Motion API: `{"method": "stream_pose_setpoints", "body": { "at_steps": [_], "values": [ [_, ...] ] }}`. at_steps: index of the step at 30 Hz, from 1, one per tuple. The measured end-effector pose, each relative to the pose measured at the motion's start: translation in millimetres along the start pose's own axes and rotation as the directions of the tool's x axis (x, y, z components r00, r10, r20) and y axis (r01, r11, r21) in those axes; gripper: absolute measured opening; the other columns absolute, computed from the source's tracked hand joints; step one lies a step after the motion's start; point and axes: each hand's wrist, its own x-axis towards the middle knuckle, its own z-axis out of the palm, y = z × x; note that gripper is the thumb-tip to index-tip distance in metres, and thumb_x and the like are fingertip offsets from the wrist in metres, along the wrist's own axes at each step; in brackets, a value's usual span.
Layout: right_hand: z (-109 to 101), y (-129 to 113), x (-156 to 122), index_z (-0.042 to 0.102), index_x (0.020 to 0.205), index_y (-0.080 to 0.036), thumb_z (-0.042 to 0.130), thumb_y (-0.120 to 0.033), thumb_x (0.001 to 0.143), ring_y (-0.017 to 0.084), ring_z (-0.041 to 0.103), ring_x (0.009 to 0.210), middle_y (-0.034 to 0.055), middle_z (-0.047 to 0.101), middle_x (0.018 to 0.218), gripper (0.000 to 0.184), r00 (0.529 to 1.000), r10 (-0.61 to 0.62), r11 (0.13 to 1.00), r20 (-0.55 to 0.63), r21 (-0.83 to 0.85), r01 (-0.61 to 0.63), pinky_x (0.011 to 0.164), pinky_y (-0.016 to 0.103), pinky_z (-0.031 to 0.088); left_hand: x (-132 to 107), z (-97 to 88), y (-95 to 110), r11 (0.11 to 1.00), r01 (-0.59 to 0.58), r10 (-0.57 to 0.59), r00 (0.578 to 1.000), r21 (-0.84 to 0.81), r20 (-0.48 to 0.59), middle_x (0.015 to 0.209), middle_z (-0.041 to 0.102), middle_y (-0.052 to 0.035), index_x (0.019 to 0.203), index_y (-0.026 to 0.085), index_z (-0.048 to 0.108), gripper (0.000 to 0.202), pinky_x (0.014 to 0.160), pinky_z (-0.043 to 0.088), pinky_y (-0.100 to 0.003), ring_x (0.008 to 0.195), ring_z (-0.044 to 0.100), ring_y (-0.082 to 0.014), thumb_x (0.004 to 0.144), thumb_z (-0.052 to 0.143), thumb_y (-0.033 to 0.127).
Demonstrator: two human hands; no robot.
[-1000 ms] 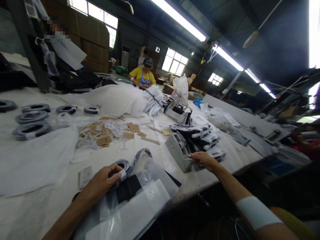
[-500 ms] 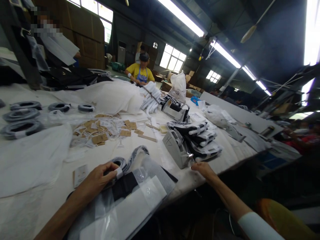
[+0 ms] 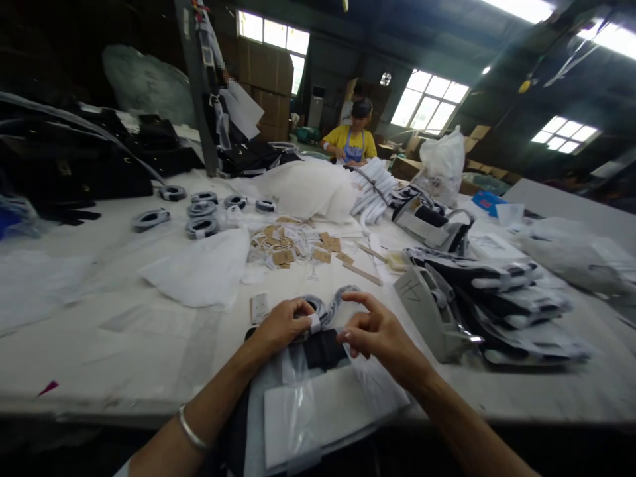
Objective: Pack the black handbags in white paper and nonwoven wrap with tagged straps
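My left hand (image 3: 285, 324) is closed round a coiled grey strap (image 3: 318, 306) with a white band on it, at the top edge of a black bag (image 3: 322, 348). White sheeting (image 3: 328, 404) and clear plastic cover much of the bag, which lies at the table's front edge. Just right of the coil is my right hand (image 3: 375, 334), index finger bent and raised, thumb against the other fingers. A small shiny clear bit, apparently tape, shows at the thumb tip. Further right stands a grey tape dispenser (image 3: 424, 321) with pen marks on its side.
Wrapped black-and-white bundles (image 3: 521, 318) are stacked beside the dispenser. Brown paper tags (image 3: 283, 242) with strings lie in a heap behind my hands. Several coiled straps (image 3: 201, 227) sit at left, near black bags (image 3: 74, 165). A person in yellow (image 3: 352, 139) works across the table.
My right hand has left the dispenser and moved left to beside the coil. My left hand keeps its hold on the strap. The view has swung left.
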Motion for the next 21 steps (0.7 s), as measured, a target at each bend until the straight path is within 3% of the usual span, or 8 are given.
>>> {"method": "stream_pose_setpoints", "body": {
  "at_steps": [2,5,9,14,21],
  "values": [
    [24,3,21,0.054,0.107,-0.02,0.079,-0.03,0.066,0.01,0.054,0.045,-0.0072,0.063,0.059,0.049,1.0,-0.012,1.0,-0.004,0.017,0.012,0.042,0.018,0.033,1,1.4,-3,1.0,-0.004,0.003,1.0,-0.028,-0.027,0.081,0.067,-0.0026,0.095,0.016,0.061,0.029,0.064,0.045,-0.027,0.071,0.061,-0.0178,0.07,0.061,0.031],
    [37,17,43,0.051,0.088,-0.02,0.076,-0.03,0.065,0.009,0.052,0.043,-0.0077,0.061,0.056,0.036,0.998,0.003,1.0,-0.07,-0.011,-0.004,0.04,0.017,0.032,1,3.6,-7,0.999,-0.01,0.008,0.999,-0.035,-0.053,0.081,0.068,-0.0018,0.104,0.018,0.056,0.036,0.066,0.046,-0.027,0.073,0.063,-0.0179,0.072,0.064,0.034],
    [35,34,55,0.049,0.075,-0.02,0.074,-0.031,0.063,0.009,0.052,0.04,-0.0079,0.057,0.049,0.03,0.989,0.082,0.99,-0.12,-0.107,-0.095,0.036,0.016,0.03,0,5.9,-5,1.0,-0.003,0.002,0.997,-0.008,-0.073,0.084,0.07,-0.0025,0.107,0.018,0.054,0.036,0.069,0.047,-0.028,0.076,0.065,-0.0185,0.076,0.062,0.034],
    [33,35,62,0.049,0.07,-0.02,0.071,-0.032,0.062,0.009,0.052,0.039,-0.0046,0.062,0.051,0.026,0.982,0.163,0.976,-0.1,-0.129,-0.175,0.032,0.017,0.033,-2,7.1,-2,0.999,-0.022,0.026,0.995,0.044,-0.095,0.085,0.069,-0.0025,0.11,0.019,0.054,0.036,0.077,0.047,-0.031,0.083,0.065,-0.02,0.075,0.06,0.027],
    [40,34,75,0.045,0.07,-0.022,0.063,-0.019,0.068,0.01,0.054,0.036,-0.0084,0.057,0.044,0.019,0.959,0.271,0.918,-0.087,-0.276,-0.285,0.028,0.015,0.033,-4,11.7,3,0.961,-0.051,0.1,0.98,0.273,-0.17,0.088,0.067,-0.0021,0.109,0.021,0.054,0.038,0.094,0.039,-0.039,0.093,0.06,-0.0224,0.072,0.056,0.013]
  ]
}}
